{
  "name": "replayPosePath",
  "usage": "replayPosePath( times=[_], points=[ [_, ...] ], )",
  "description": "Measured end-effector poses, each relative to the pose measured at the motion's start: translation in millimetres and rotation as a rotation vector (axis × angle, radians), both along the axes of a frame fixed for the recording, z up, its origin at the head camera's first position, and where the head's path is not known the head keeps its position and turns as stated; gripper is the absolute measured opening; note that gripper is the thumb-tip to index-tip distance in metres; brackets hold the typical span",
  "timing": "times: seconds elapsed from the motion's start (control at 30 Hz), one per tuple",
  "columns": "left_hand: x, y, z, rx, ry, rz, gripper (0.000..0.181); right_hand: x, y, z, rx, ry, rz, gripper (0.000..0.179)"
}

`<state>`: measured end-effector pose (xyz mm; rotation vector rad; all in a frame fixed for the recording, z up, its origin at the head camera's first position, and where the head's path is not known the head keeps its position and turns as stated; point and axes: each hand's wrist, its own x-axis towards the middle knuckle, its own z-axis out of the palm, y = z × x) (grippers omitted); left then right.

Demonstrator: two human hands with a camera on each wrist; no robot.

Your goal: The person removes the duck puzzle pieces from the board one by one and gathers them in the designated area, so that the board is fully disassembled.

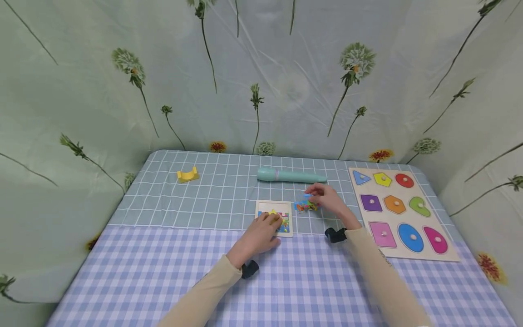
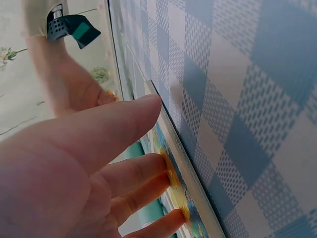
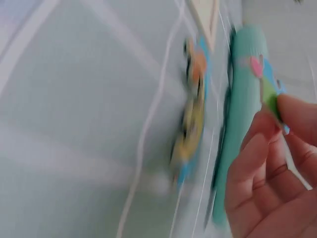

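right hand [image 1: 328,200]: we see thumb and fingertips pinching a small piece [image 3: 269,93], its pink, green and blue end jutting out toward 11 o'clock of the tips in the right wrist view. more loose pieces [image 1: 301,206] lie on the grid cloth [image 1: 229,200] at the hand's 9 o'clock, apart from the grip and just beside the tray [image 1: 274,205], at its 2 to 3 o'clock.

left hand [image 1: 258,235]: no grasp that we can see, fingers reach out at 1 o'clock over the tray, tips touching a yellow patch [image 2: 177,197] inside it; thumb is spread away by the near rim. we can't read the rest of the puzzle picture, the hand hides part.

around: teal stick [image 1: 292,175] at the right hand's 10 o'clock, shape board [image 1: 392,217] at its 3, knobbed shapes in it. yellow block [image 1: 188,175] well off at the tray's 10. checked cloth [image 1: 184,272] at 6.
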<state>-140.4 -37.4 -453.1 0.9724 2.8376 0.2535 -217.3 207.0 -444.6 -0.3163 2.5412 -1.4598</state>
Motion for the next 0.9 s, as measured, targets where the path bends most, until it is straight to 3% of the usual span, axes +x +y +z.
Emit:
replayPosePath(
  times=[0.2,0.4,0.7,0.9],
  points=[
    [0.3,-0.6,-0.5,0.005,-0.016,0.012,0.054,0.7,35,-2.7,0.043,-0.091,-0.106,0.023],
    [-0.5,-0.1,-2.4,0.014,-0.015,0.011,0.054,3.4,43,-7.4,0.136,-0.14,-0.132,0.022],
    [-5.7,-4.6,-3.6,0.064,-0.053,0.001,0.052,6.1,38,-5.4,0.351,0.014,-0.045,0.012],
    [-9.1,-12.5,-1.1,0.117,-0.108,-0.043,0.051,6.0,33,-5.4,0.483,0.095,-0.019,0.007]
  ],
)
